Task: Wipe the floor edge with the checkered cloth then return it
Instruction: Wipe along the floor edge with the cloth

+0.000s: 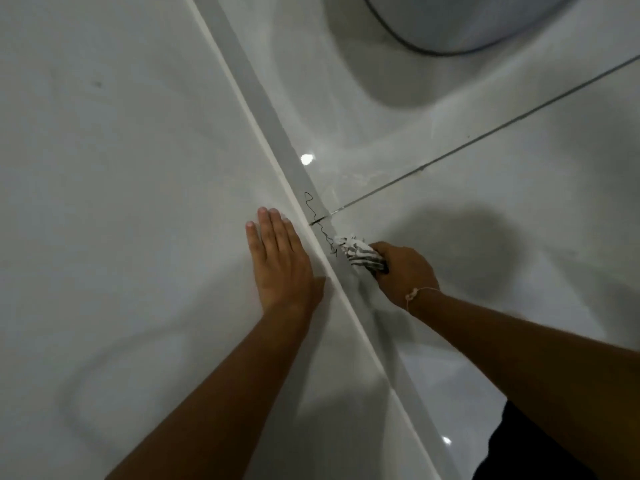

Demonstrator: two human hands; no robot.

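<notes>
A grey floor edge strip (273,123) runs diagonally from the top centre down to the lower right, between a white wall and glossy floor tiles. A black scribble mark (317,211) lies on the strip. My right hand (405,271) is shut on the bunched black-and-white checkered cloth (360,252), which presses on the strip at the lower end of the mark. My left hand (280,261) lies flat with fingers together against the white wall (121,168), just left of the strip.
A dark grout line (485,133) crosses the white floor tiles from the strip toward the upper right. A large white rounded object (450,19) with a dark rim stands at the top. Dark clothing (530,448) shows at the bottom right.
</notes>
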